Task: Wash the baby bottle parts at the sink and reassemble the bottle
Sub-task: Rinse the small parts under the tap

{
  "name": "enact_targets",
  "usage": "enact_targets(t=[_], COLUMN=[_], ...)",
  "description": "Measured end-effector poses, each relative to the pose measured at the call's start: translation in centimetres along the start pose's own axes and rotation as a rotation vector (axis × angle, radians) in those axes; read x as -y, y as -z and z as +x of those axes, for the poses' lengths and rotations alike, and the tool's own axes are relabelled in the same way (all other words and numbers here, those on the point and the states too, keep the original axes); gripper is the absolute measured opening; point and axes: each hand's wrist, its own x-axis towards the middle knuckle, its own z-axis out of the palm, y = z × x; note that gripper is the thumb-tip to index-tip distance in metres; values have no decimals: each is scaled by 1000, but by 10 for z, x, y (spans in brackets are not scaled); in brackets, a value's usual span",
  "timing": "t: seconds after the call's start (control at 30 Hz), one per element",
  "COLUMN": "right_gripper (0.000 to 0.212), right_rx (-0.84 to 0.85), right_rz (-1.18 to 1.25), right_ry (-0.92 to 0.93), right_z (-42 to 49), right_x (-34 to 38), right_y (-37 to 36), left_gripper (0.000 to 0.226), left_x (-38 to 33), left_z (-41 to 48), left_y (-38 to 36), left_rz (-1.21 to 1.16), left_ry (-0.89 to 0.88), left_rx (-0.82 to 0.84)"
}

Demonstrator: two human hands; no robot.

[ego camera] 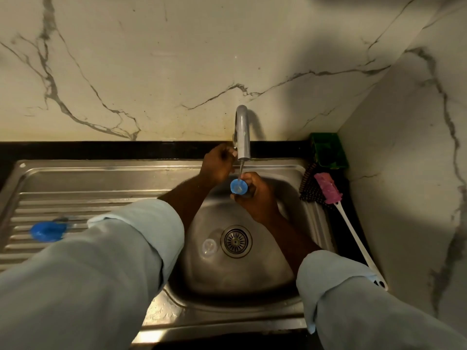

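blue bottle part [237,186] held by right hand [257,195] under tap [243,132] stream.

At the centre of the frame the right hand [255,195] grips a small round blue plastic bottle part [237,186] under a thin stream of water from the curved grey metal tap [242,132], while the left hand [218,164] reaches up beside the tap's base, fingers curled. Low in the round stainless steel sink basin [267,263], a clear dome-shaped plastic piece [209,246] lies just left of the slotted metal drain [236,241]. At the left edge another blue plastic part [48,231] rests on the ribbed steel draining board [75,188], and at the right a pink-headed brush with a long white handle [346,218] lies on the dark counter beside a dark bristled brush [312,188], below a green holder [327,150].
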Motion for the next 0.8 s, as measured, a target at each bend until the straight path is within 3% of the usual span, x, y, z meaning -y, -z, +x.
enact_targets(t=[0.07,0.17,0.3,0.4,0.57,0.7,0.8], right_gripper=[26,10,24,29,37,47,52], right_rx=[-1,26,2,22,33,-79,-116], right_rz=[58,132,208,262,377,444,510], right_ry=[-35,-126,-294,-489,-800,-857,-870], right_z=[0,-3,0,3,0,5,11], right_x=[-3,1,10,11,16,18,24], right_y=[-3,-7,-14,-14,-12,-14,-13], left_gripper=[8,24,39,34,30,33,29], left_x=[7,16,33,31,21,11,13], left_z=[-10,-31,-50,-59,-61,-67,-69], left_y=[-2,-5,-10,-11,-7,-17,-25], left_rz=[-185,-403,-560,-432,234,708,739], left_ry=[185,527,636,582,191,-103,-60], left_rx=[62,309,427,440,525,305,117])
